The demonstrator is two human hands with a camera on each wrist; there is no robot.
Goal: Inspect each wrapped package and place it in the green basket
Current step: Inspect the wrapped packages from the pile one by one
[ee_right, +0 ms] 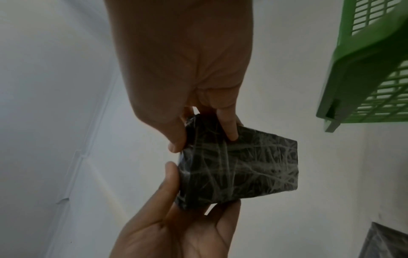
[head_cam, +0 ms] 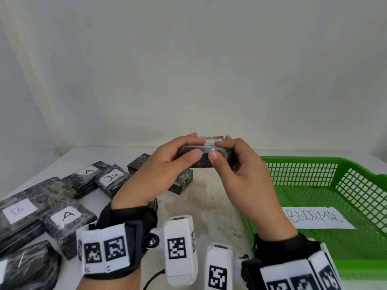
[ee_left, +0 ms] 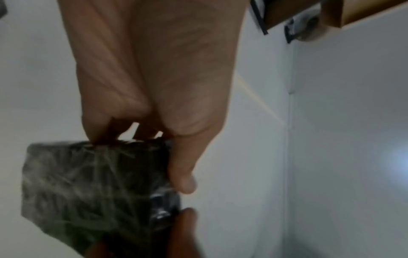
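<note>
A small black package wrapped in clear film (head_cam: 206, 156) is held up above the table between both hands. My left hand (head_cam: 167, 164) grips its left end, thumb on the near face. My right hand (head_cam: 236, 164) pinches its right end, thumb on the near face beside the left thumb. The left wrist view has the package (ee_left: 95, 190) under the left fingers; in the right wrist view the package (ee_right: 238, 167) sits between both hands. The green basket (head_cam: 343, 164) stands at the right, with a paper label reading "BNORMAL" (head_cam: 318, 218) on its floor.
Several wrapped black packages lie on the white table at the left, some with paper labels: "A" (head_cam: 66, 216), "B" (head_cam: 17, 210), "A" (head_cam: 111, 176). Two small unlabelled packages (head_cam: 181, 182) sit just behind my hands. A wall rises close behind the table.
</note>
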